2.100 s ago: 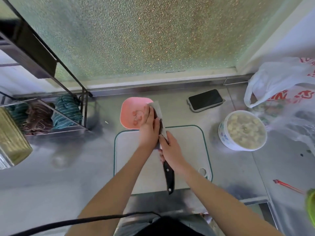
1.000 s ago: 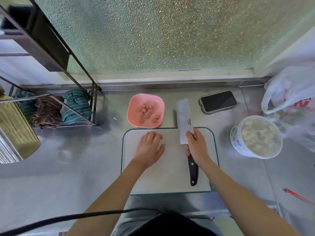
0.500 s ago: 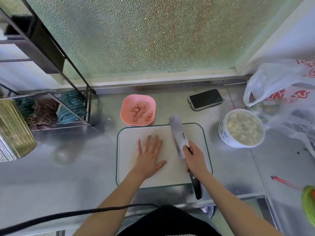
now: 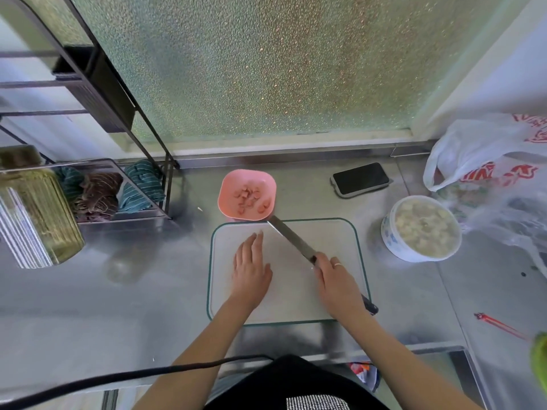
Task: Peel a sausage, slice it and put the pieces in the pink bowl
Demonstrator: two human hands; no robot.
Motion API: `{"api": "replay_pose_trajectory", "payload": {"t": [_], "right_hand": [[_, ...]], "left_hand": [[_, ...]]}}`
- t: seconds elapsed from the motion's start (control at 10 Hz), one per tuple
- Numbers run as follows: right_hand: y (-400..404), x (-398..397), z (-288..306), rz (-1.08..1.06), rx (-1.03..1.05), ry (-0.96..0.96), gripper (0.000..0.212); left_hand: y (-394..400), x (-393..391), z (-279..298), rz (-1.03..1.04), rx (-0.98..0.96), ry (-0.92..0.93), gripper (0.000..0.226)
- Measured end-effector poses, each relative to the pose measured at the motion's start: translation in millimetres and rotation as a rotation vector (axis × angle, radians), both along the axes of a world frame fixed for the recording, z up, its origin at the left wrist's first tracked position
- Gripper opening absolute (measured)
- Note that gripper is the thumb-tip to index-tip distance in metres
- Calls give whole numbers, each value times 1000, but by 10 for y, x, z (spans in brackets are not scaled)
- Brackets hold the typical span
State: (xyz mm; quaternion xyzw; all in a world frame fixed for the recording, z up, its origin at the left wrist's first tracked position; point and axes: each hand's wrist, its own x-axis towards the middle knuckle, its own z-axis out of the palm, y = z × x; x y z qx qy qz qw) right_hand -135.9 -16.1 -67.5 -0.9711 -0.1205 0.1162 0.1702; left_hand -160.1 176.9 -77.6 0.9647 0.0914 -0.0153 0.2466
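Note:
The pink bowl (image 4: 248,193) stands on the steel counter just beyond the white cutting board (image 4: 337,247) and holds several sausage pieces (image 4: 250,198). My left hand (image 4: 251,267) lies flat and empty on the left half of the board, fingers together. My right hand (image 4: 336,275) grips the black handle of a knife (image 4: 291,238). The blade lies low across the board, its tip pointing up-left to the bowl's near rim. No sausage is on the board.
A phone (image 4: 360,179) lies behind the board to the right. A white tub of pale food (image 4: 421,227) and plastic bags (image 4: 488,161) sit at right. A wire rack with cloths (image 4: 115,187) stands at left. Red chopsticks (image 4: 500,325) lie near the right front edge.
My left hand left the bowl and came down flat on the board. The knife swung from upright beside the bowl to a slant across the board, its flat side turning away.

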Motion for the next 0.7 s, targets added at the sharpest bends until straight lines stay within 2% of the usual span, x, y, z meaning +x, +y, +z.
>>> {"api": "replay_pose_trajectory", "payload": {"t": [0.2,0.3,0.4,0.6,0.7], "right_hand": [[-22,-41,-194,188,-185,-58,35],[-7,-21,-195,232,-189,-27,57],[-11,8,-215,256,-200,-28,66],[-66,10,-241,269,-55,27,56],[-76,27,-130,124,162,112,51]], "left_hand": [[181,-158,36,5,21,55,58],[251,-263,-37,-21,57,81,52],[297,-358,-127,-68,120,58,58],[334,-382,-239,-116,193,-6,67],[344,-373,-303,-42,114,-45,63]]}}
